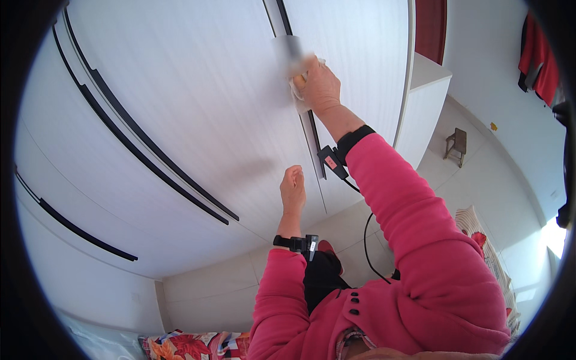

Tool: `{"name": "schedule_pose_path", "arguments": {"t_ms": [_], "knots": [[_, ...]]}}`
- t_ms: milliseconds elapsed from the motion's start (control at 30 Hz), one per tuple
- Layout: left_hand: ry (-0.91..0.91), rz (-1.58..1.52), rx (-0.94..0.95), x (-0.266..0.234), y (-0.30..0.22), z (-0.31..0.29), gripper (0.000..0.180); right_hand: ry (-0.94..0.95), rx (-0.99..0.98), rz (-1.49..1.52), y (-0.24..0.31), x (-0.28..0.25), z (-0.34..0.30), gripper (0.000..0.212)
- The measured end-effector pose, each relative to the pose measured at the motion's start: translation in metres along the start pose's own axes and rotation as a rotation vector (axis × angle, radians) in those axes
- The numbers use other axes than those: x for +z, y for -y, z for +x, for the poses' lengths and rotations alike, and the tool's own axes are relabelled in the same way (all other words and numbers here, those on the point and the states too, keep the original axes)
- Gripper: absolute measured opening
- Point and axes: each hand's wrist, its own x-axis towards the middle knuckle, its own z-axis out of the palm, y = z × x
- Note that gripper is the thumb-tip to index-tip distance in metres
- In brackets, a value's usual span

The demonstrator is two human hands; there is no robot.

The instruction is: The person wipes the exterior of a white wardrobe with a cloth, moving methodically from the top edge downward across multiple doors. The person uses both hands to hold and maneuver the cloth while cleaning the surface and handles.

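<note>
Head view: at the upper centre of the frame, the right hand [323,87] is holding a crumpled, off-white cloth [298,99] against a tall, white, wood-grained cabinet front [240,90]. The step in hand appears to be wiping around a long, narrow, black handle strip [314,135]. Doing it well probably means spreading the cloth flat under the fingers, pressing evenly and following the strip lengthwise, so that its edges are getting covered too. A small black wrist unit [332,161] is hanging close to the strip, so its thin black cable [365,237] could be snagging there if left slack.

The cloth is lying under the right grip, bulging out to its left and below; that grip is clasping it, though the fingertips are blurring. The left hand [293,186] is hovering near the frame's centre, below and apart from the cloth, its fingers curling loosely; whether anything is sitting inside them, I cannot tell.
</note>
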Motion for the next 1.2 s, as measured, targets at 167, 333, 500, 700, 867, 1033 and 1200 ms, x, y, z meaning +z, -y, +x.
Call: {"name": "schedule_pose_path", "arguments": {"t_ms": [167,333,500,700,867,1033,1200], "knots": [[0.034,-0.175,-0.124,0.028,0.074,-0.056,0.025,0.108,0.094,0.005,-0.046,0.039,-0.068,0.024],[0.212,-0.148,-0.168,0.046,0.137,-0.098,0.021,0.196,0.177,-0.006,-0.083,0.071,-0.129,0.026],[0.223,0.122,-0.284,0.035,0.184,-0.144,0.024,0.161,0.161,0.063,-0.119,0.102,-0.148,0.029],[0.294,0.352,-0.083,0.013,0.186,-0.183,0.019,0.499,0.309,-0.033,-0.14,0.093,-0.2,0.03],[0.226,0.398,-0.115,0.006,0.187,-0.184,0.019,0.216,0.111,0.305,-0.08,0.042,-0.137,0.025],[0.222,0.31,-0.182,0.001,0.197,-0.182,0.016,-0.153,-0.412,0.333,0.044,-0.037,0.016,0.015],[0.13,0.234,-0.146,-0.001,0.208,-0.188,0.016,-0.288,-0.412,-0.11,0.128,-0.063,0.112,0.025]]}}
